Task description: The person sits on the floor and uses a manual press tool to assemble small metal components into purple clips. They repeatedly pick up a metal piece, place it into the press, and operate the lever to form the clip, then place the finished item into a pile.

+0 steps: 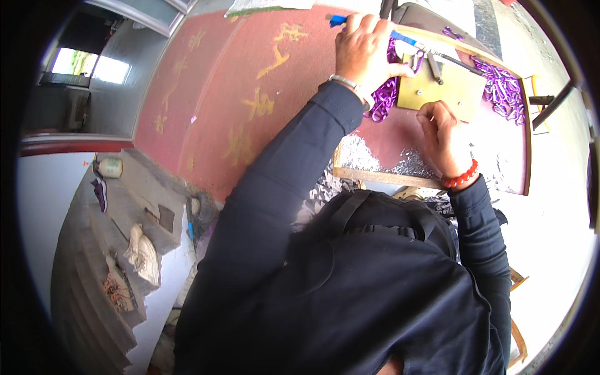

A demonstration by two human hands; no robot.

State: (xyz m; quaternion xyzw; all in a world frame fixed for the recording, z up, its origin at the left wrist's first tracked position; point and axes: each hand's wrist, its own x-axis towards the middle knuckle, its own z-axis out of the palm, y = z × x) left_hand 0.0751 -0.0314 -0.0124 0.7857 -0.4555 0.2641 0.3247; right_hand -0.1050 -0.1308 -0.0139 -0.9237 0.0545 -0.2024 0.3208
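Observation:
My left hand is closed over a metal lever whose handle end is wrapped in blue tape. Its thumb reaches out to a purple carabiner above a brass-coloured metal plate. A short dark metal arm and small pegs stand on this plate. Just off the plate's near edge, my right hand has its fingers curled together; whether a small part sits between them is hidden. Below it, small silvery metal pieces are heaped in a wood-rimmed tray.
Purple carabiners are piled left of the plate, and more carabiners lie at the tray's right side. A red panel with yellow characters stretches away to the left. Steps with shoes are at lower left.

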